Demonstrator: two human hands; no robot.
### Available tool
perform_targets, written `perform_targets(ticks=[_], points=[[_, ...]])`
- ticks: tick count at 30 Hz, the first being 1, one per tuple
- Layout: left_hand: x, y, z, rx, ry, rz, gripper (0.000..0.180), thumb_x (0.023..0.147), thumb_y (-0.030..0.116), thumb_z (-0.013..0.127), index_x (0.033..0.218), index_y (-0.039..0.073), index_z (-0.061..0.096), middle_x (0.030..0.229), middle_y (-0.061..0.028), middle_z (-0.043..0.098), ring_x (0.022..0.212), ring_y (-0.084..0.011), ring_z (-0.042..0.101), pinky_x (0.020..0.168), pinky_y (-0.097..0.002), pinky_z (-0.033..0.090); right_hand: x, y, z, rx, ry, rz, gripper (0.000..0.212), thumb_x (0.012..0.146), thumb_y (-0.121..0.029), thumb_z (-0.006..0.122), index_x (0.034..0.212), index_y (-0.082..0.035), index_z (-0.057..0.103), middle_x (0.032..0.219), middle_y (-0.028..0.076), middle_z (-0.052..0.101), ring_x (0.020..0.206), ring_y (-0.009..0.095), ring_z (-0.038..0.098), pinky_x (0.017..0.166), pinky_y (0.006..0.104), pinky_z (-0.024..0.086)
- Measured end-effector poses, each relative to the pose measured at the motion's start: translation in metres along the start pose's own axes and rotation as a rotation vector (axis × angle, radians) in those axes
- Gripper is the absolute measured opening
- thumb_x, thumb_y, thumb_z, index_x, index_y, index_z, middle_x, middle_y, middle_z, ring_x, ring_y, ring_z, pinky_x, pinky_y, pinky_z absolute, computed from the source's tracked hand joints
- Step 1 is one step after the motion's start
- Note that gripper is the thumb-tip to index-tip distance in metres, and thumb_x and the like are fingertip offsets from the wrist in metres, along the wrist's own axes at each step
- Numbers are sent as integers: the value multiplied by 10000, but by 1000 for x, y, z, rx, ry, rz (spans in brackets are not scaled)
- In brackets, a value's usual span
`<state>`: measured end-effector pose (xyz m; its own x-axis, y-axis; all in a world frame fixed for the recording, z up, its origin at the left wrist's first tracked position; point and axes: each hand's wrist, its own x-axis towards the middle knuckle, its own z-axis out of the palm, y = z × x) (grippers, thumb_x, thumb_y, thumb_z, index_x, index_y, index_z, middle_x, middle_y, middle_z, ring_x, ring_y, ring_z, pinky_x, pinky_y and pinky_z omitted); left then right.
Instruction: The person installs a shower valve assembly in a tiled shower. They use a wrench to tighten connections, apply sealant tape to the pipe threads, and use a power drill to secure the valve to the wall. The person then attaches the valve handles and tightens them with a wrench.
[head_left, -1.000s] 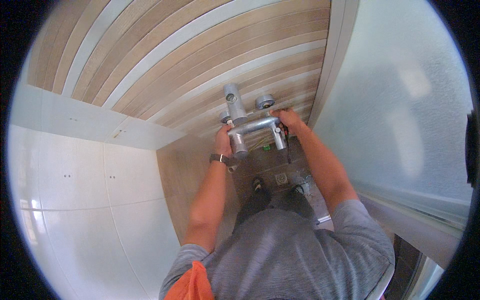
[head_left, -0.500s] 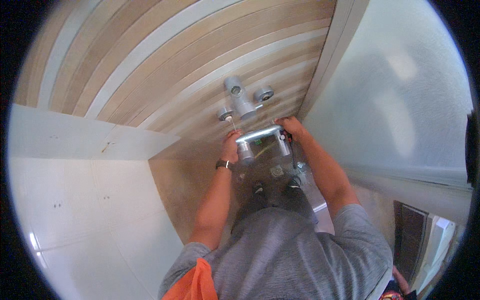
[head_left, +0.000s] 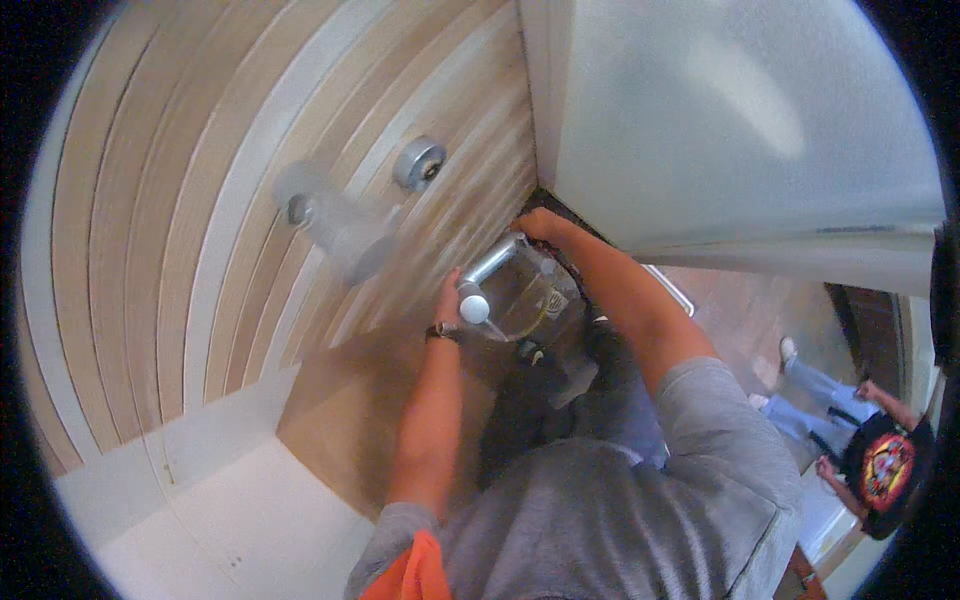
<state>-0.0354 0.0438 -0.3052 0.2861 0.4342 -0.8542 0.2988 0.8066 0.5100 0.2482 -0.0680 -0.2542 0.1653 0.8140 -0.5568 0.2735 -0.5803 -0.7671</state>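
Note:
I hold a chrome shower mixer bar (head_left: 492,260) in front of the tiled wall. My left hand (head_left: 449,298), with a dark watch on its wrist, is closed round the near left end, beside a white-ended round knob (head_left: 474,309). My right hand (head_left: 540,227) grips the far right end, close to the corner by the pale panel. Its fingertips are partly hidden behind the bar. Up and left on the wall sit a chrome valve body (head_left: 338,225), smeared by motion, and a round chrome wall fitting (head_left: 420,164) with a dark centre. Neither touches my hands.
A large frosted panel (head_left: 720,120) stands close on my right. Striped tiles (head_left: 200,240) cover the wall ahead, above a white ledge (head_left: 230,510) at lower left. Another person (head_left: 865,450) in a dark shirt is beyond the panel at right.
My view has turned to the right, and the wall fittings now lie further left. The bar has gone from nearly level to slanted, still in both hands. The other person has come into fuller view.

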Motion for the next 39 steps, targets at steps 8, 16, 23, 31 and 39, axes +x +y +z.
perform_targets(ticks=[8,16,23,31,39], points=[[-9,17,26,221,-65,-21,373,852,464,746,895,112,628,754,-25,656,625,-174,641,558,-315,511,88,101,51,15,104,8,490,891,-447,607,1184,-66,706,1181,228,681,1083,385,657,954,441,506],[-20,27,65,216,-33,-73,330,801,410,800,885,154,611,769,8,602,652,-160,585,577,-315,468,64,104,24,153,198,226,667,888,-649,561,1001,-23,759,1013,255,717,997,377,693,925,450,521],[-6,24,45,154,-54,-42,353,778,385,819,953,152,618,825,-1,617,696,-173,592,603,-329,473,-5,69,-7,193,590,20,588,911,-589,587,975,-29,754,899,217,726,895,414,694,843,465,541],[27,19,31,96,-95,-124,321,798,410,801,931,182,619,711,7,631,623,-185,615,499,-365,481,-140,19,-11,192,626,-136,342,895,-360,695,1015,-41,728,910,212,701,791,355,679,748,439,541],[99,7,-9,33,-101,-108,245,905,403,648,944,161,654,803,-30,681,695,-230,644,536,-417,522,-287,10,1,304,701,-253,274,889,-227,739,1081,-32,722,801,79,690,682,131,592,635,298,487]])
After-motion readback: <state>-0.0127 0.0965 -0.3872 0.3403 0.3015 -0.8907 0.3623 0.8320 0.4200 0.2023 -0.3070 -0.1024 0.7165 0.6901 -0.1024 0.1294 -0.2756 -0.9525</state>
